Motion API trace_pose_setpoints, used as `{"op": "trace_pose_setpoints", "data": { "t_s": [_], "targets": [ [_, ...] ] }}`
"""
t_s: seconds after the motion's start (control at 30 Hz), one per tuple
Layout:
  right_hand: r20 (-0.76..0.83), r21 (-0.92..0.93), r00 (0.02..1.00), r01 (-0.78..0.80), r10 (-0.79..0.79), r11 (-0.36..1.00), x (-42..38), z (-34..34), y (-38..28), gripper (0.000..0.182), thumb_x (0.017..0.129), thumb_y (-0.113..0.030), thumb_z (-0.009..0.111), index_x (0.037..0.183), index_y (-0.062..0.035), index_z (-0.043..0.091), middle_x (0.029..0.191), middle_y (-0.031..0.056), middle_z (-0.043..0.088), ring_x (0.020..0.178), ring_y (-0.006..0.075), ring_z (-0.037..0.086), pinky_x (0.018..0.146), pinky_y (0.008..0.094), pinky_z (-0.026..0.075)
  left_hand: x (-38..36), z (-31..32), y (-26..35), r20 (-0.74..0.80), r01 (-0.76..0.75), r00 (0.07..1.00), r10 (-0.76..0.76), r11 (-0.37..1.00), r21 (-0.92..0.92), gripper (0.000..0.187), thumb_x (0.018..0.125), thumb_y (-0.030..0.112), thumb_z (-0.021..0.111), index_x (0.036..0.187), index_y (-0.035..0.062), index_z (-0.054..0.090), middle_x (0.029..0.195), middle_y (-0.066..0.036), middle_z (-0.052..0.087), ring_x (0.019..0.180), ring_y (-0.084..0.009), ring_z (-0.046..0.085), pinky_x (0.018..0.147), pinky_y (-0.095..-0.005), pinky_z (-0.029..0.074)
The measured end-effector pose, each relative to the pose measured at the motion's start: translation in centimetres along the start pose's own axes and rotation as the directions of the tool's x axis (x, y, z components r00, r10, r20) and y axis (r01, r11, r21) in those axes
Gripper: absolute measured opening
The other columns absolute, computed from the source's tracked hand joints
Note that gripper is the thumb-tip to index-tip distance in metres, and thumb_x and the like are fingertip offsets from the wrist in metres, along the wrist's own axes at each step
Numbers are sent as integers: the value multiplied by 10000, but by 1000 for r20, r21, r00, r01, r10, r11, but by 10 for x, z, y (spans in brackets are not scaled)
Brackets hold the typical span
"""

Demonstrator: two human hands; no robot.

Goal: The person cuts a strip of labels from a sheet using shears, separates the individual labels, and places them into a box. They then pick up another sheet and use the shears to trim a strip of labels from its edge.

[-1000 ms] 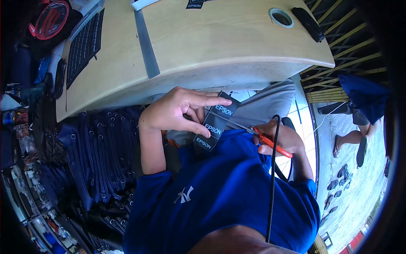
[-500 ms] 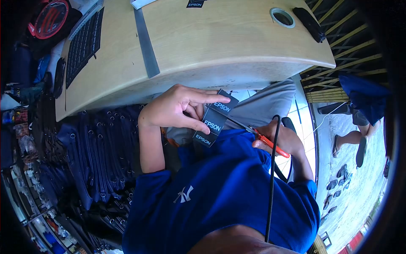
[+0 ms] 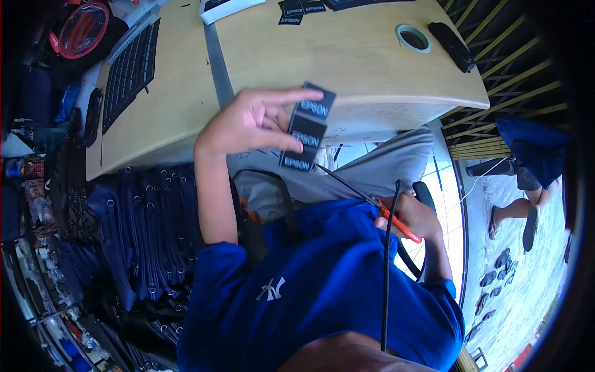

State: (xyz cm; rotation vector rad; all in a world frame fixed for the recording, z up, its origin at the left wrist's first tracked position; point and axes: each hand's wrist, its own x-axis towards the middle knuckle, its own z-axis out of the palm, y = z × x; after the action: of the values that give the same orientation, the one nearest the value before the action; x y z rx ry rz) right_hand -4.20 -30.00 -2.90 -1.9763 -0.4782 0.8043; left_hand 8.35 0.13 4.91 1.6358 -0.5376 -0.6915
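My left hand (image 3: 251,124) pinches a strip of black EPSON labels (image 3: 308,132) between thumb and fingers, in front of the table's edge. White lettering repeats along the strip, slightly blurred. In my right hand (image 3: 412,214) is a pair of scissors with red handles (image 3: 400,227). Their thin dark blades (image 3: 344,184) point up and left, with the tip near the strip's lower end; whether they touch cannot be made out. A black cord (image 3: 388,273) hangs in front of my shirt and crosses near the right hand.
On the wooden table (image 3: 347,62) lie loose EPSON labels (image 3: 290,20), a white box (image 3: 230,8), a white ring (image 3: 413,38), a black pouch (image 3: 451,46) and a larger label sheet (image 3: 131,74). Dark blue straps (image 3: 145,229) hang at left. Another person's leg (image 3: 511,217) shows at right.
My left hand has lifted the label strip up toward the table edge. The scissors have shifted slightly down, and their tip is now by the strip's lower end. The view has tilted a little.
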Motion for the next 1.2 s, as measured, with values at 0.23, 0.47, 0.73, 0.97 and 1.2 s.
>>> {"op": "trace_pose_setpoints", "data": {
  "t_s": [0.23, 0.47, 0.73, 0.97, 1.2],
  "targets": [
    [-197, 120, 972, 157, -132, 980, 5, 19, 5, 571, 818, -550, 537, 660, -6, 467, 561, 65, 400, 527, 204, 418, 499, 343, 344, 53, -56, -7, -321, -40, 933, 164, 932, 359, 672, 685, -11, 716, 1292, 62, 440, 966, -167, 637, 724, -113, 630, 661, -223, 506],
    [-436, 422, 894, 307, -106, 853, 27, 46, -11, 605, 799, -593, 509, 732, 9, 527, 593, 49, 472, 571, 148, 479, 525, 301, 382, 19, -22, 2, -544, -91, 797, 262, 943, 321, 798, 650, -12, 744, 1340, 51, 350, 1197, -210, 501, 738, -118, 614, 629, -223, 508],
    [-536, 426, 834, 399, -129, 812, 62, 50, -34, 457, 794, -323, 675, 1034, 24, 497, 910, 77, 571, 814, 125, 525, 727, 257, 435, -31, 61, -10, -286, -97, 956, 62, 989, -108, 671, 663, -77, 722, 1258, 4, 423, 1026, -149, 544, 723, -89, 593, 659, -205, 494],
    [-547, 521, 834, 407, -73, 750, 73, 52, -52, 142, 824, -52, 616, 870, -9, 488, 718, -31, 463, 666, 16, 412, 576, 173, 363, -37, 83, -27, -399, -220, 910, 115, 948, -230, 660, 705, -72, 693, 1274, -3, 367, 1079, -157, 530, 801, -125, 598, 714, -235, 501],
    [-604, 537, 797, 431, -27, 725, 75, 52, -54, 132, 839, -29, 586, 899, -13, 470, 752, -41, 455, 698, 10, 412, 612, 163, 367, -43, 103, -43, -526, -400, 784, 330, 917, -20, 521, 745, -95, 638, 1217, -21, 430, 1126, -156, 505, 925, -143, 573, 739, -253, 509]
  ]
}}
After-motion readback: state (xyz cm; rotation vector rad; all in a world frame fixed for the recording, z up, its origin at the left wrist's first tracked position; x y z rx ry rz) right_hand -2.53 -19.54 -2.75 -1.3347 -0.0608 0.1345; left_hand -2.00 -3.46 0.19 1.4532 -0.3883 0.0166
